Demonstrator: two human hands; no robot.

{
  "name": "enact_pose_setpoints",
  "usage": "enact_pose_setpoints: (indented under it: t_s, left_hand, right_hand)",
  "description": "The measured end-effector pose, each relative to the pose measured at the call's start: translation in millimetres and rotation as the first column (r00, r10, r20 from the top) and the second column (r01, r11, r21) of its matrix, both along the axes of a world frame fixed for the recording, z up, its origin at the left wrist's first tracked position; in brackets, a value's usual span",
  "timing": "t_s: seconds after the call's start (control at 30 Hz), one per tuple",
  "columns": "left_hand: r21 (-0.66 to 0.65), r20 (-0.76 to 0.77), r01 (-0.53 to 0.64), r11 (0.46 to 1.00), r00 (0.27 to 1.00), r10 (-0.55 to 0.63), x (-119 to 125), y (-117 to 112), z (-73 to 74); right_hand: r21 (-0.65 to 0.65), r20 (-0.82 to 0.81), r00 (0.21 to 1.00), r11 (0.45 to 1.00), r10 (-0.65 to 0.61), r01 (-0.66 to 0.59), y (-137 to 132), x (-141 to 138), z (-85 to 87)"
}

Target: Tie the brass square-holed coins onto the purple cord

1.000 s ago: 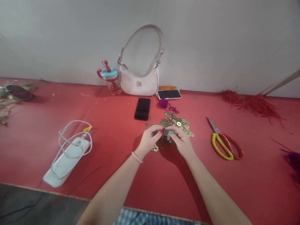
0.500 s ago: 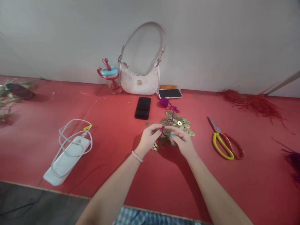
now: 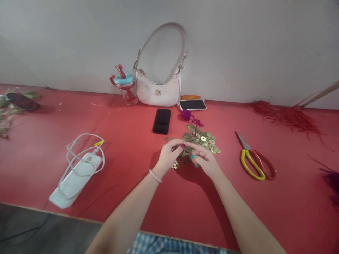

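Note:
My left hand (image 3: 169, 154) pinches purple yarn (image 3: 195, 131) between its thumb and forefinger, just over the near side of a pile of brass-coloured coins with holes (image 3: 203, 139). My right hand (image 3: 208, 160) meets it there, its forefinger stretched to the left fingertips and its other fingers curled in on the strand. The pinched part of the yarn is mostly hidden by the fingers. From there the strand runs back across the coins to a small purple yarn ball (image 3: 185, 114). Several coins, partly covered, lie beneath my hands.
Yellow-and-red-handled scissors (image 3: 251, 158) lie to the right. A white power bank (image 3: 76, 180) with a looped cable is on the left. Behind stand a white handbag (image 3: 159, 94) and a lidded cup (image 3: 127, 90), near a black phone (image 3: 161, 121) and a white-edged phone (image 3: 192, 104). Red shreds (image 3: 288, 118) sit back right.
My right forefinger has moved slightly left onto the left fingertips, covering the bit of purple yarn that showed there. Everything else lies as before.

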State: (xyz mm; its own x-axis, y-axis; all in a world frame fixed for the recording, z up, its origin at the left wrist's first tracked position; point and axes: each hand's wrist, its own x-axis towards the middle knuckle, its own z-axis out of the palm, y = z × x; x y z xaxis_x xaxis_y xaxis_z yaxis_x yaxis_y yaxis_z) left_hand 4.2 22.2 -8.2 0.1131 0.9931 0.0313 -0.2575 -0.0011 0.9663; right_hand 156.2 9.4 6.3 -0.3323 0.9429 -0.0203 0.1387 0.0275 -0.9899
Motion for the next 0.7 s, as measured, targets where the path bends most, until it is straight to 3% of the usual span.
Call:
enact_pose_setpoints:
  t_s: [0.17,0.7]
  left_hand:
    - [-0.004,-0.004,-0.020,1.000,1.000,0.020,0.1,0.0,-0.4]
    - [-0.029,-0.022,-0.037,0.999,0.999,0.036,-0.5,-0.6,0.3]
  right_hand:
    - [-0.036,0.057,0.998,0.999,0.036,-0.034,-0.5,-0.3,2.8]
    - [-0.134,-0.064,0.985,0.977,0.160,-0.168,-1.5,-2.3,8.1]
